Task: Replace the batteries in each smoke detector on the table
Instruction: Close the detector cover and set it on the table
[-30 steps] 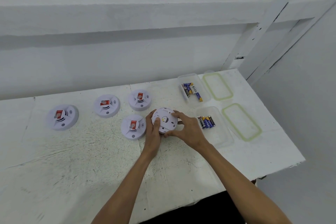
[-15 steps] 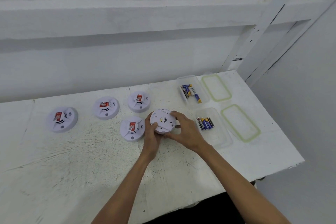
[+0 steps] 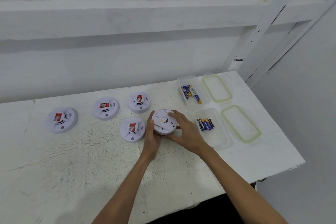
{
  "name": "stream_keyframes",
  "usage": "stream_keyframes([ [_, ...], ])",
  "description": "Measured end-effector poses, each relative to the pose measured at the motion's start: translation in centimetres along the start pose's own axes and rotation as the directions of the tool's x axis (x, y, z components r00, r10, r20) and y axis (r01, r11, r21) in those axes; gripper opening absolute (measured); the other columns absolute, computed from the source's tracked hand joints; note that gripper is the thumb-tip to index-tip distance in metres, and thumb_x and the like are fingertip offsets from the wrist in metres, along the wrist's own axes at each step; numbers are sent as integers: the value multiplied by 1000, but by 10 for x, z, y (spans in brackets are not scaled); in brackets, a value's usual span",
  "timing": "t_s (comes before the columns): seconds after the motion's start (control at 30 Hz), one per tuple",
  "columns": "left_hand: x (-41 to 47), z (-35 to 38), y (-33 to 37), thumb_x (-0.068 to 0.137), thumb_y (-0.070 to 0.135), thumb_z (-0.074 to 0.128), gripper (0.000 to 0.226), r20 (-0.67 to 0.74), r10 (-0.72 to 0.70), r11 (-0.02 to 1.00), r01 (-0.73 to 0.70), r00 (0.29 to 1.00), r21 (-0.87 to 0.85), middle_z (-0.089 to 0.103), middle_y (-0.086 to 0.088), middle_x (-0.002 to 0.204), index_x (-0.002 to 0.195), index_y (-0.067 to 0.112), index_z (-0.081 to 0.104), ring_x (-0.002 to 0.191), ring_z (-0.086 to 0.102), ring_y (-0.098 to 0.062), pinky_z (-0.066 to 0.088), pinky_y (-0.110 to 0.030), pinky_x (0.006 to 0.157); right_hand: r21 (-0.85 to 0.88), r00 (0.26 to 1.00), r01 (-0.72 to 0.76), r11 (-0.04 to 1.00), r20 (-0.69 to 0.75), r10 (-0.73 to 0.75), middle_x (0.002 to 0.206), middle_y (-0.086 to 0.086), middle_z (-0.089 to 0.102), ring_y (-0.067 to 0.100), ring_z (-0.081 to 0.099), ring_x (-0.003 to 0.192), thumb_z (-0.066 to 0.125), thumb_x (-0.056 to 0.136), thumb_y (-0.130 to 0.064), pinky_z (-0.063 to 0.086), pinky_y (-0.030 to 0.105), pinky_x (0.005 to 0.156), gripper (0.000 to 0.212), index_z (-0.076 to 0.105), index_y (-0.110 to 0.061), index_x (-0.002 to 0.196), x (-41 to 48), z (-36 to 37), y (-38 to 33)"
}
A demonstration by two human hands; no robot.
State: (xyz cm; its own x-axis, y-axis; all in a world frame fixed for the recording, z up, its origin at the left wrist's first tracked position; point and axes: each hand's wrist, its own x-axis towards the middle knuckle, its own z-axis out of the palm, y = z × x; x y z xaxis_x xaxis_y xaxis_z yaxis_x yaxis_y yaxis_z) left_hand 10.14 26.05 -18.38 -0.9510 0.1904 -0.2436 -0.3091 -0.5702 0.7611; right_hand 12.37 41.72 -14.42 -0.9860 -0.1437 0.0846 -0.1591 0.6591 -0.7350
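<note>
1. Scuffed white counter [image 3: 72, 169] with crackly paint, set against a plain white wall [image 3: 127, 60].
2. Underside-up smoke detector [image 3: 164, 122] sits between both hands. The left hand [image 3: 151, 136] grips its left edge and the right hand [image 3: 189, 132] curls over its right.
3. Four more detectors [image 3: 132, 129] lie left of the left hand, and the battery tubs [image 3: 223, 143] are just right of the right hand.

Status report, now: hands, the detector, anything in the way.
Holding: left grip and right grip both on the upturned detector. Underside up, no batteries showing. Neighbouring detector close beside the left grip.
</note>
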Motion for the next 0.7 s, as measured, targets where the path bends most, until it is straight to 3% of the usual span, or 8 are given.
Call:
stream_keyframes([
  [0.13,0,2,3,110,38,28,47,24,-19,998,17,1000,63,65,-4,140,153,25,42,122,65,-26,58,-41,89,41,997,-27,999,-73,30,155,-7,42,9,52,131,64,89,-60,55,33,98,65,46,-31,144,-2,-1,3],
  [0.2,-1,1,1,112,31,28,44,29,5,990,-9,1000,142,71,-7,123,150,21,46,100,68,-26,58,-39,78,90,990,-54,994,-128,65,136,-8,60,5,61,113,62,93,-53,59,29,84,52,53,-25,136,-3,-5,-3],
  [0.27,-2,2,-2,108,29,35,41,29,64,966,-70,998,249,63,-14,93,143,13,52,78,55,-25,47,-37,66,98,975,-113,989,-181,129,108,-11,68,3,65,88,54,96,-56,58,26,68,47,56,-23,129,-2,-6,-7],
  [0.37,-6,3,-5,104,19,43,38,49,144,873,-150,988,464,47,-11,77,139,19,56,70,39,-23,35,-35,63,135,958,-168,977,-212,194,89,-9,68,6,66,72,44,99,-59,57,33,59,46,55,-18,119,0,-3,-9],
  [0.43,-10,3,-7,108,14,46,40,60,176,824,-180,983,537,51,-10,79,146,24,52,70,40,-25,41,-36,63,201,945,-212,956,-206,253,85,-5,70,10,70,67,40,101,-57,58,42,56,44,53,-17,113,1,-1,-12],
  [0.5,-11,4,-7,108,19,50,43,48,194,813,-188,980,551,62,-21,101,150,27,49,85,52,-36,52,-46,75,268,930,-245,932,-205,304,82,-2,71,12,69,60,36,101,-55,57,37,50,44,52,-15,109,4,-1,-15],
  [0.63,-14,8,1,106,20,54,41,10,189,841,-168,982,514,68,-3,125,147,23,51,104,69,-17,60,-34,85,346,909,-294,891,-185,372,82,4,71,16,67,56,31,105,-48,49,24,49,42,52,-12,110,5,-1,-16],
  [0.7,-14,10,5,107,20,51,39,26,163,861,-155,986,484,69,-1,129,146,19,51,111,69,-19,60,-34,85,329,903,-325,887,-170,394,80,4,71,14,67,56,30,106,-47,50,26,49,39,53,-16,114,6,2,-12],
])
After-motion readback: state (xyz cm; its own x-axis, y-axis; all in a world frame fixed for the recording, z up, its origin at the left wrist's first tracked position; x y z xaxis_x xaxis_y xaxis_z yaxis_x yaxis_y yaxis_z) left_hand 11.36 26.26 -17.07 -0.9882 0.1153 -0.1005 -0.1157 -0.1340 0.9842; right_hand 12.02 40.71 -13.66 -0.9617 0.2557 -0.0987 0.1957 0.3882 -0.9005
